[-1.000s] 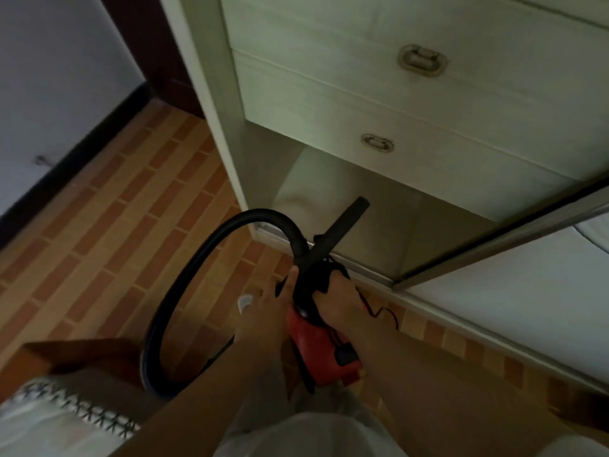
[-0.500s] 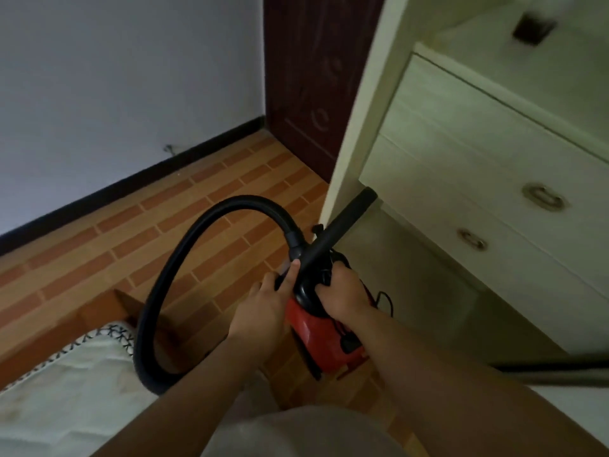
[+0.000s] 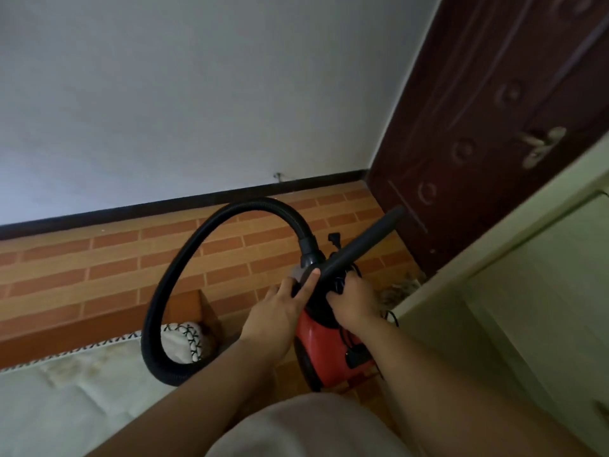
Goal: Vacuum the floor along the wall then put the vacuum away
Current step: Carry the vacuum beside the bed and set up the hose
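A bedroom in a home is indicated by a mattress (image 3: pixel 66 410) set in a wooden bed frame (image 3: pixel 99 319), a pale wardrobe (image 3: pixel 534 308), a dark panelled door (image 3: pixel 487 103) and a brick-patterned floor (image 3: pixel 125 258).

One head-worn wide view, downward toward wall (image 3: pixel 164 94) and floor (image 3: pixel 99 265)

Glossy red plastic vacuum (image 3: pixel 324 346), ribbed hose (image 3: pixel 184 258)
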The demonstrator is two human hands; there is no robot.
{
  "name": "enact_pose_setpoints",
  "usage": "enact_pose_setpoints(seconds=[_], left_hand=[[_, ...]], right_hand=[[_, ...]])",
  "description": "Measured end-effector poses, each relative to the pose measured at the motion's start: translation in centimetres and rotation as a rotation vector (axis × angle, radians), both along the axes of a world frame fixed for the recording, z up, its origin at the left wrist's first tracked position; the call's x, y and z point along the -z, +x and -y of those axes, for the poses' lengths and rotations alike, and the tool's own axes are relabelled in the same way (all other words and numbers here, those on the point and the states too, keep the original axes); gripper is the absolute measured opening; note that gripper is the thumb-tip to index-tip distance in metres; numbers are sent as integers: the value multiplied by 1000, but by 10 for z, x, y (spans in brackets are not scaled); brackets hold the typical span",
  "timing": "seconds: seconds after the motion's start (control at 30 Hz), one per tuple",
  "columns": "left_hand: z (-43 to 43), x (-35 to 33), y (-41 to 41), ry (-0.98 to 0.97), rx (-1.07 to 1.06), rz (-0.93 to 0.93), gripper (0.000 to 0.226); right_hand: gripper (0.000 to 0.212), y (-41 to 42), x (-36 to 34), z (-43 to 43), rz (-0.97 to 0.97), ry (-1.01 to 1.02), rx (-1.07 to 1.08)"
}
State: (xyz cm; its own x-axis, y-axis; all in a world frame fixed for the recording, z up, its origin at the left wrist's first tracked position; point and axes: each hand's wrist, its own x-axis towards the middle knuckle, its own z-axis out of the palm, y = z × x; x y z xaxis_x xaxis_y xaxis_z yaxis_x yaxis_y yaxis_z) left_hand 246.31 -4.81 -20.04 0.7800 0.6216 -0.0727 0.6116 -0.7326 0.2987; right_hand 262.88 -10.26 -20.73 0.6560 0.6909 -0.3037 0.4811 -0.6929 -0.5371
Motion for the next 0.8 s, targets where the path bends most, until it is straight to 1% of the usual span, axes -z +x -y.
enact_pose_setpoints(seconds=[0.07,0.23,0.43,0.53,0.63,0.8], left_hand=[[-16,2,-1,3,-46,-7,117],[-57,10,4,1,-166,-61,108],[-112,19,27,-73,-335,-119,117],[-137,19,39,-80,-406,-121,116],[-159,20,42,-62,-490,-118,112],[-186,25,35,-60,-625,-81,109]], right_hand=[[30,1,6,-25,-27,1,-41],[34,9,29,-87,-92,6,-154],[38,39,50,-171,-177,-4,-317],[37,50,51,-210,-166,-44,-412],[33,55,46,-245,-84,-79,-535],[36,49,40,-304,-54,-88,-697]])
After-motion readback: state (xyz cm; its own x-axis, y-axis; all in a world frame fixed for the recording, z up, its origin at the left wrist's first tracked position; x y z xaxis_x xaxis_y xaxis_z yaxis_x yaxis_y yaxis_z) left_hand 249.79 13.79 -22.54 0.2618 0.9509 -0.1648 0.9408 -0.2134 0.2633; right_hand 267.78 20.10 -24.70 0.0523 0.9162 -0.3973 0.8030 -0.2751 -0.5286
